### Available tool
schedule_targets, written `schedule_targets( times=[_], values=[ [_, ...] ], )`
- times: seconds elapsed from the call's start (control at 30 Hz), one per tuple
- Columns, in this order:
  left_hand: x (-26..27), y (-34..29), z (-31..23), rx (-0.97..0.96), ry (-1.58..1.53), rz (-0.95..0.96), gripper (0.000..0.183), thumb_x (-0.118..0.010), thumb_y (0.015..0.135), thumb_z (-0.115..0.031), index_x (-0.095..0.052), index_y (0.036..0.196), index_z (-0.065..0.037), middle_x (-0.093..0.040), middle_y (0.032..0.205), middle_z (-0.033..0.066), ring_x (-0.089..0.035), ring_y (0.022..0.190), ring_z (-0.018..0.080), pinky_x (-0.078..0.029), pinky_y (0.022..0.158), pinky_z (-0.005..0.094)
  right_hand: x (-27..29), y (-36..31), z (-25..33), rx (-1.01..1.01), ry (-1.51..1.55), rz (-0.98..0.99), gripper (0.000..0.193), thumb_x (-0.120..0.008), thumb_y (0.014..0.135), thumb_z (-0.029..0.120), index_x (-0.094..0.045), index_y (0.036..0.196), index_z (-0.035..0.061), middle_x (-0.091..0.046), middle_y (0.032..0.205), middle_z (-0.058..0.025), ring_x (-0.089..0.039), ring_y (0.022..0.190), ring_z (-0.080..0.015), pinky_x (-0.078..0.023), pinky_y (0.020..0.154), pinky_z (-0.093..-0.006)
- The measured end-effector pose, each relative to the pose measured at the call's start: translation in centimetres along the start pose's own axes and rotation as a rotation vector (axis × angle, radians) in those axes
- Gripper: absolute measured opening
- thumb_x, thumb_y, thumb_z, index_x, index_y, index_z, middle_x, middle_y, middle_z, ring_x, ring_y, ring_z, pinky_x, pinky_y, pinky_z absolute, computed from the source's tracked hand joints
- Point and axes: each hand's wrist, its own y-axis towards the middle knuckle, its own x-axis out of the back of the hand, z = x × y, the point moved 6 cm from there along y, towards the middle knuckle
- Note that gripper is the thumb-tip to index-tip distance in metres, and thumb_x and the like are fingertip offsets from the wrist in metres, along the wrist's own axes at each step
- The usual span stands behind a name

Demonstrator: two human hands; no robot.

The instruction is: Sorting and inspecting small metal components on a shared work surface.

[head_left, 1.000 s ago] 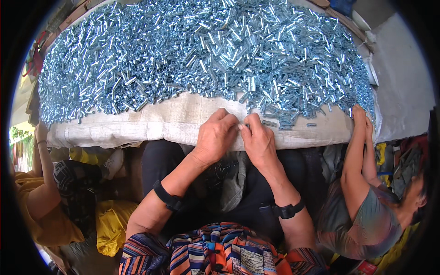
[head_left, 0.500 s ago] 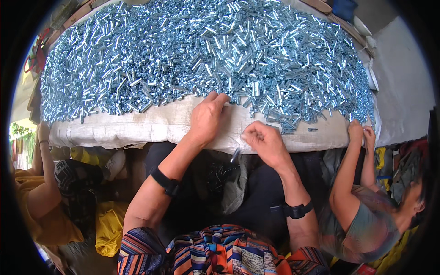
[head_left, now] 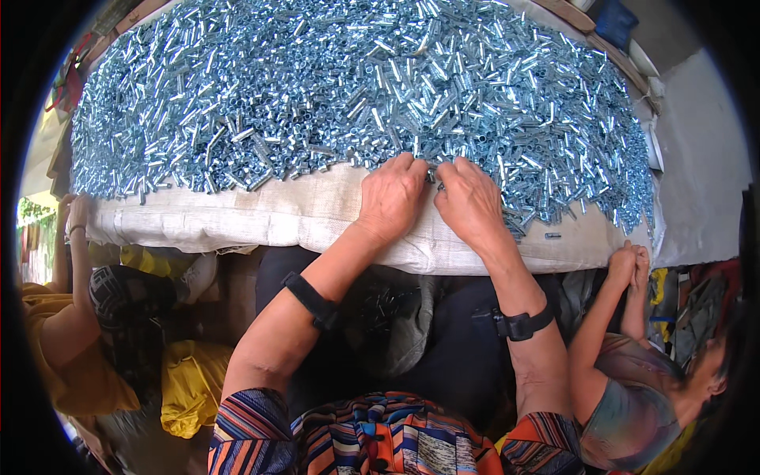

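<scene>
A wide heap of small, shiny, bluish metal sleeves (head_left: 277,103) covers the work surface in front of me. My left hand (head_left: 393,196) is at the near edge of the heap, its fingers curled and pressed together. Close beside it on the right, my right hand (head_left: 473,199) is also closed, fingers bent down among the sleeves. Dark bits of metal show in the narrow gap between the two hands. The fingertips are mostly hidden, so what each pinches cannot be made out.
Pale woven cloth (head_left: 317,210) covers the padded near edge. Below it, between my knees, an open grey bag (head_left: 408,340) has sleeves in it. A person in mustard (head_left: 67,348) works at the left, another person (head_left: 633,388) at the right. One loose sleeve (head_left: 552,235) lies on the cloth.
A sleeve was dropping below my right hand toward the bag; it is out of sight now. My right hand has moved up to the heap, and my left hand has shifted right beside it.
</scene>
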Motion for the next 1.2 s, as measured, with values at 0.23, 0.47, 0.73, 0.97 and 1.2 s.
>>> schedule_targets(
  times=[0.23, 0.47, 0.73, 0.97, 1.2],
  values=[
    [2.2, -1.4, 2.8, 0.289, -0.617, 0.012, 0.014, -0.063, 0.078, -0.01, -0.057, 0.087, -0.002, -0.059, 0.076, 0.0086, -0.059, 0.066, 0.0206, -0.048, 0.063, 0.0345, 0.8, -0.4, -0.2, 0.041, 0.182, -0.159, 0.011, -0.063, 0.078, 0.004, -0.059, 0.088, 0.0023, -0.055, 0.078, -0.0155, -0.061, 0.074, -0.0302, -0.048, 0.066, -0.0432],
    [3.1, -3.8, 2.3, 0.538, -1.089, 0.165, 0.016, -0.06, 0.086, -0.005, -0.058, 0.101, 0.001, -0.057, 0.076, 0.0, -0.054, 0.068, 0.0082, -0.046, 0.065, 0.0232, -0.8, -4.4, -2.5, -0.507, 1.302, -0.205, 0.013, -0.05, 0.095, 0.005, -0.056, 0.105, -0.001, -0.064, 0.081, -0.0081, -0.063, 0.07, -0.0129, -0.052, 0.062, -0.0261],
    [2.3, -5.7, -0.3, 0.566, -1.063, 0.291, 0.018, -0.062, 0.09, -0.01, -0.063, 0.104, 0.002, -0.062, 0.082, 0.0015, -0.056, 0.071, 0.0076, -0.047, 0.066, 0.023, -0.1, -7.4, -0.1, -0.517, 1.545, -0.262, 0.015, -0.048, 0.099, 0.01, -0.056, 0.107, -0.0007, -0.066, 0.084, -0.0105, -0.066, 0.073, -0.0147, -0.054, 0.069, -0.0273],
    [2.6, -6.4, -2.1, 0.62, -1.277, 0.28, 0.017, -0.061, 0.091, -0.01, -0.062, 0.103, 0.0, -0.064, 0.083, 0.004, -0.059, 0.071, 0.0094, -0.05, 0.067, 0.0245, 0.3, -8.5, 1.7, -0.482, 1.459, -0.27, 0.011, -0.05, 0.098, 0.008, -0.054, 0.104, -0.0004, -0.064, 0.083, -0.0075, -0.064, 0.073, -0.012, -0.053, 0.068, -0.0252],
    [2.7, -6.8, -2.2, 0.589, -1.351, 0.263, 0.015, -0.062, 0.091, -0.01, -0.062, 0.103, -0.001, -0.065, 0.086, 0.0046, -0.061, 0.073, 0.01, -0.051, 0.068, 0.024, 0.3, -9.6, 1.8, -0.501, 1.573, -0.165, 0.008, -0.053, 0.097, 0.009, -0.052, 0.1, 0.0017, -0.062, 0.083, -0.0067, -0.063, 0.071, -0.012, -0.053, 0.066, -0.026]
  ],
)
